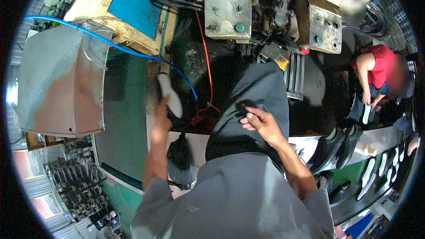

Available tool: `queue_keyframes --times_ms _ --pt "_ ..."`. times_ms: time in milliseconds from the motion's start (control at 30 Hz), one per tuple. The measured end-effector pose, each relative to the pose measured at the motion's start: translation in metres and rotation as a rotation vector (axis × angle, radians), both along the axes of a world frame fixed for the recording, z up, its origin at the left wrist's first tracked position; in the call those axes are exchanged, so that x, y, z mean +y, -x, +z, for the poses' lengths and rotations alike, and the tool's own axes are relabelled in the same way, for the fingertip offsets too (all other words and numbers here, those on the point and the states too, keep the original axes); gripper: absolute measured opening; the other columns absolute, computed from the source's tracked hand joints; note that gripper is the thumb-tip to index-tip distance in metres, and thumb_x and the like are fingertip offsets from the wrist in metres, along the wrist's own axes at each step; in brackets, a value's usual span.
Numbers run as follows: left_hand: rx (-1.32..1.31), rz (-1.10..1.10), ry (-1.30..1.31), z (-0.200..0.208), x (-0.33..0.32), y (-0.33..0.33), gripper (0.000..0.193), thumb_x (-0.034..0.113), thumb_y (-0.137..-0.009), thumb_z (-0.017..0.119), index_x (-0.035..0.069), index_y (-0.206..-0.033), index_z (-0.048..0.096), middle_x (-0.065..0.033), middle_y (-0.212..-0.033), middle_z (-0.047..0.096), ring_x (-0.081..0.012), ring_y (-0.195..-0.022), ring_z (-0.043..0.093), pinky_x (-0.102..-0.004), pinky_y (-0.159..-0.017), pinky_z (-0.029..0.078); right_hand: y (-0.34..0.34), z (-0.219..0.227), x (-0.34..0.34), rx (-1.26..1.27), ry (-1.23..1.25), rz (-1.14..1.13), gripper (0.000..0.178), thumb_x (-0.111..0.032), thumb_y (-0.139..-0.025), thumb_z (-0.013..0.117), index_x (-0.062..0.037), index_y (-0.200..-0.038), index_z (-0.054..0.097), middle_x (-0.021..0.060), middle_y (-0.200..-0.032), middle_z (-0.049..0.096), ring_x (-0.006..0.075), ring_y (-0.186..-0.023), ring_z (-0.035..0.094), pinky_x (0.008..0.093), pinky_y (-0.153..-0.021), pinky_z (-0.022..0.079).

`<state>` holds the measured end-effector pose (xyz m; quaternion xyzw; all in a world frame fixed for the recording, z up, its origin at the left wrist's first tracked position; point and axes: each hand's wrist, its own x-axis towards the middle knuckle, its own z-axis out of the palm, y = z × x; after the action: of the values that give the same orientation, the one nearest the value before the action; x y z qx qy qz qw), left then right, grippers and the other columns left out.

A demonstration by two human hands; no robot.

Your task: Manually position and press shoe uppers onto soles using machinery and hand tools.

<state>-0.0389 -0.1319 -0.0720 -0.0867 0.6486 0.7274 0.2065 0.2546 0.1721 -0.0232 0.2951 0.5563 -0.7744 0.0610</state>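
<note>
On the left, my left hand [161,117] is smeared by motion but closes around what looks like a dark shoe with a white underside [171,96]. The white sole shape faces up, and a dark edge shows along its left side. My right hand [261,125], held over my dark trousers [252,102], pinches a small dark piece [245,105] between thumb and fingers. What that piece is cannot be made out against the black cloth.
Machine control boxes [228,15] stand ahead, with a blue hose [133,52] and a red air line [206,57] nearby. A metal housing [66,84] is at left. Black shoes [332,148] and white-bottomed ones [367,172] line the right. A person in red [378,66] works beyond.
</note>
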Motion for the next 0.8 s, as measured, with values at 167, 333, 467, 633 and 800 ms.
queue_keyframes --times_ms 167,333,467,633,800 --pt "0.555 0.009 0.652 -0.004 -0.086 0.178 0.083 0.011 -0.091 0.082 0.002 -0.164 0.044 -0.0135 -0.15 0.064 -0.029 -0.129 0.061 -0.0405 -0.114 0.046 -0.022 -0.007 -0.004 0.034 -0.058 -0.047 0.05 -0.022 -0.114 0.061 0.0068 -0.154 0.053 0.0158 -0.119 0.079 0.0176 -0.104 0.074 0.0321 -0.095 0.06" --pt "0.258 -0.369 0.197 -0.056 0.014 0.189 0.052 0.011 -0.101 0.071 -0.002 -0.149 0.059 -0.0166 -0.132 0.07 -0.0255 -0.113 0.071 -0.0375 -0.094 0.061 -0.072 0.0 0.008 0.055 -0.401 -0.225 0.043 -0.02 -0.111 0.064 0.005 -0.146 0.063 0.0126 -0.118 0.08 0.0171 -0.106 0.074 0.0323 -0.099 0.057" --pt "0.17 -0.724 -0.065 -0.072 0.169 0.079 0.051 0.02 -0.107 0.068 -0.004 -0.15 0.057 -0.0173 -0.136 0.07 -0.0277 -0.121 0.071 -0.036 -0.104 0.059 -0.138 -0.015 0.015 -0.081 -0.529 -0.517 0.041 -0.03 -0.106 0.066 -0.0008 -0.135 0.071 0.0247 -0.113 0.078 0.0367 -0.107 0.077 0.0448 -0.096 0.058" --pt "0.601 -1.091 0.022 -0.126 0.319 -0.102 0.036 0.002 -0.102 0.065 -0.005 -0.137 0.07 -0.0136 -0.128 0.075 -0.0235 -0.119 0.071 -0.0336 -0.106 0.054 -0.341 -0.049 -0.022 -0.722 -0.877 -0.813 0.037 -0.025 -0.102 0.066 -0.0029 -0.131 0.073 0.0233 -0.11 0.078 0.0394 -0.104 0.076 0.0499 -0.092 0.06" --pt "0.669 -1.208 0.128 -0.095 0.341 -0.176 0.031 0.003 -0.105 0.061 -0.003 -0.132 0.074 -0.0115 -0.128 0.074 -0.0224 -0.115 0.07 -0.0336 -0.106 0.053 -0.544 -0.085 -0.158 -1.325 -0.932 -0.696 0.084 -0.03 -0.083 0.086 -0.009 -0.157 0.052 0.0296 -0.148 0.062 0.0444 -0.14 0.057 0.0509 -0.119 0.046"
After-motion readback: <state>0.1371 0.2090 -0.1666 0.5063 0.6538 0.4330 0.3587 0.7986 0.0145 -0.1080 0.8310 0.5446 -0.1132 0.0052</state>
